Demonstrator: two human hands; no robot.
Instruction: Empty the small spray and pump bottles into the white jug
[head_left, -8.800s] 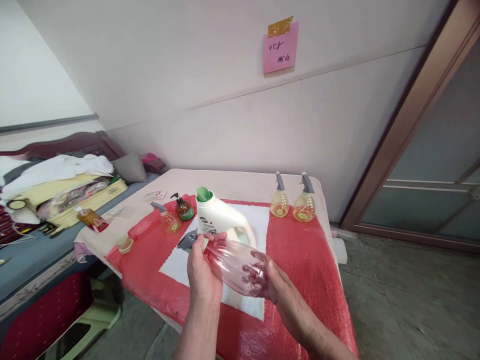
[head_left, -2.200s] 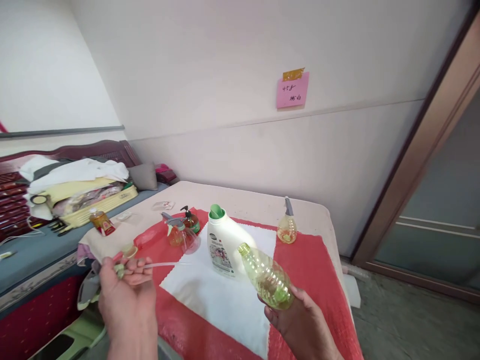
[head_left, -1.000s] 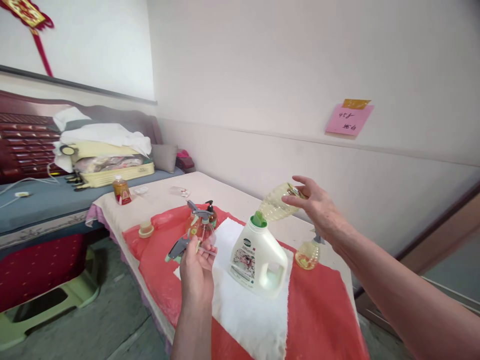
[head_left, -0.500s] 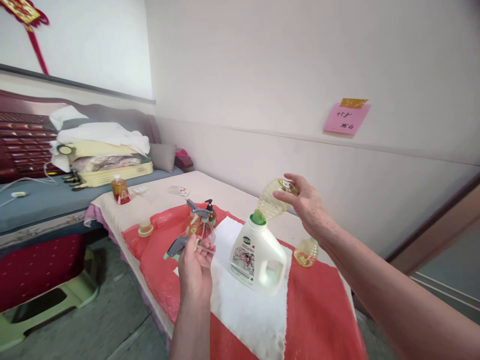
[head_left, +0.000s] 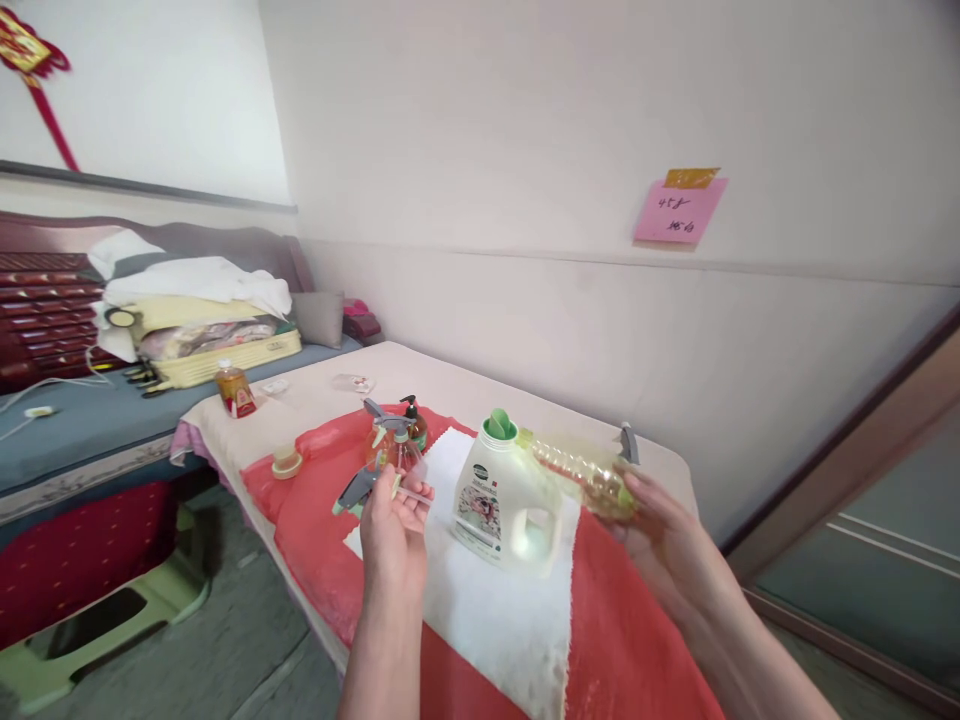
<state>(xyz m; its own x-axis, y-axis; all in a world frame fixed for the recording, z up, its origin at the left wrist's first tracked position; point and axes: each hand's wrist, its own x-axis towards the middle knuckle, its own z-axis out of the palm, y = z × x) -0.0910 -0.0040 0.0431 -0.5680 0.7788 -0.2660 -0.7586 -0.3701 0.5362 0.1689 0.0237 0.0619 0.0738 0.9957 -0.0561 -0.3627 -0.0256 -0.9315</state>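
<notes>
My right hand (head_left: pixel 667 545) grips the base of a clear yellowish plastic bottle (head_left: pixel 581 468), lying nearly level with its neck pointing at the green spout of a white detergent jug (head_left: pixel 504 492). The jug stands on a white cloth (head_left: pixel 495 610). My left hand (head_left: pixel 395 528) is closed on a grey spray trigger head (head_left: pixel 358 490) with a thin tube, left of the jug.
A red bubble-wrap sheet (head_left: pixel 315 500) covers the table. A spray bottle (head_left: pixel 386 440), a dark pump bottle (head_left: pixel 414 422), a small cap (head_left: pixel 286 463) and an amber bottle (head_left: pixel 235 390) stand to the left. Another sprayer top (head_left: pixel 627 442) shows behind my right hand. A bed (head_left: pixel 82 430) lies far left.
My right hand has brought the yellowish bottle down from its tipped-up position over the jug's spout to nearly level. The left hand stays put with the trigger head.
</notes>
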